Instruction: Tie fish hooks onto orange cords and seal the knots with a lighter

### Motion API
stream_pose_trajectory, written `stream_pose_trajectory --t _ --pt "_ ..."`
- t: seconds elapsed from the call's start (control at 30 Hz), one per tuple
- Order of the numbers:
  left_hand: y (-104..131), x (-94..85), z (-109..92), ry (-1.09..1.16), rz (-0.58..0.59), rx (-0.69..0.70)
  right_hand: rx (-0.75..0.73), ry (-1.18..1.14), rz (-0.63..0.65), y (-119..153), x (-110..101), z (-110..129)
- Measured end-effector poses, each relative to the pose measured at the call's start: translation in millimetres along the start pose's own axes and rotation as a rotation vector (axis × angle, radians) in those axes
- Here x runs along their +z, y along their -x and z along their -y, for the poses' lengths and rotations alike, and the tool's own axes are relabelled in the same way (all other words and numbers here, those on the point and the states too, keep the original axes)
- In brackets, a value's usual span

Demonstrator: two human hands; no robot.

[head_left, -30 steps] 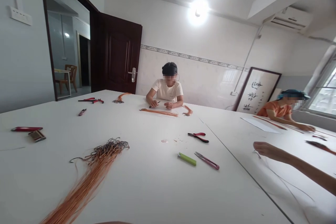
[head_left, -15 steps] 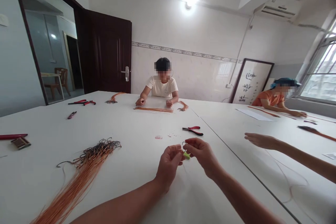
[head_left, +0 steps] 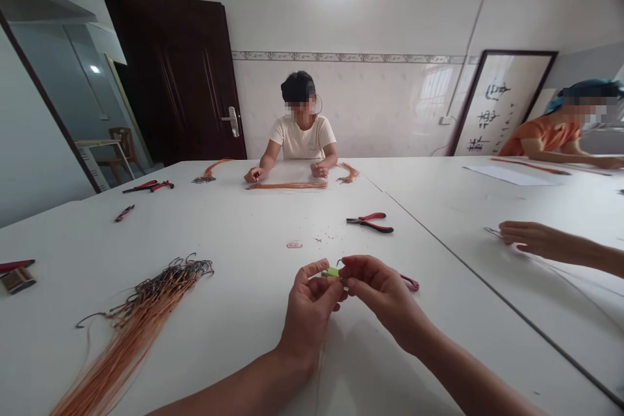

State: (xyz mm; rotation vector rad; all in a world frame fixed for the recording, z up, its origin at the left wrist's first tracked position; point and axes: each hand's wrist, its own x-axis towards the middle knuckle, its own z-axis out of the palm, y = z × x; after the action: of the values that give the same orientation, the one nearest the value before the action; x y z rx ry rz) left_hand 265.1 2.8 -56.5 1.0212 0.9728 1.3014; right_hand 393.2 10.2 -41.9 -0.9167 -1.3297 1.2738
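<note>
Both my hands meet over the white table (head_left: 244, 273). A small dark hook (head_left: 340, 262) shows at the fingertips of my right hand (head_left: 383, 296), which is closed in a pinch on it. My left hand (head_left: 309, 309) is closed beside it, and a thin line (head_left: 319, 364) trails down below. What its fingertips pinch is too small to make out. A lime-green piece (head_left: 332, 271) shows between the two hands. To the left lies a bundle of hooks (head_left: 168, 279) on orange lines (head_left: 117, 357).
Red-handled pliers (head_left: 373, 222) lie beyond my hands, and a pink-handled tool (head_left: 410, 283) is partly behind my right hand. A person (head_left: 303, 136) sits across, another (head_left: 550, 136) at back right. Someone's hand (head_left: 536, 237) reaches in from the right. More pliers (head_left: 149, 186) lie back left.
The view has shifted down and turned. The green piece now sits higher between my hands. The other person's hand at the right now holds a thin metal item.
</note>
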Motion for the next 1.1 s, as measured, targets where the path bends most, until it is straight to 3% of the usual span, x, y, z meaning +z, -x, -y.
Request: stream_pose_trajectory --t 0.27,0.57,0.9,1.1 --pt "1.0 1.1 -2.5 -0.006 0.016 -0.031 -0.091 0.270 -0.039 -0.4 -2.2 -8.2" --pt "0.6 0.4 -1.4 0.029 0.011 -0.033 -0.123 0.366 -0.051 1.5 -4.6 -7.4" --pt "0.6 -1.0 -1.5 0.068 0.033 -0.059 -0.136 0.405 -0.067 5.5 -3.0 -3.9" --pt "-1.0 -1.9 -0.6 0.134 0.020 -0.100 -0.054 0.262 -0.074 3.4 -4.0 -8.9"
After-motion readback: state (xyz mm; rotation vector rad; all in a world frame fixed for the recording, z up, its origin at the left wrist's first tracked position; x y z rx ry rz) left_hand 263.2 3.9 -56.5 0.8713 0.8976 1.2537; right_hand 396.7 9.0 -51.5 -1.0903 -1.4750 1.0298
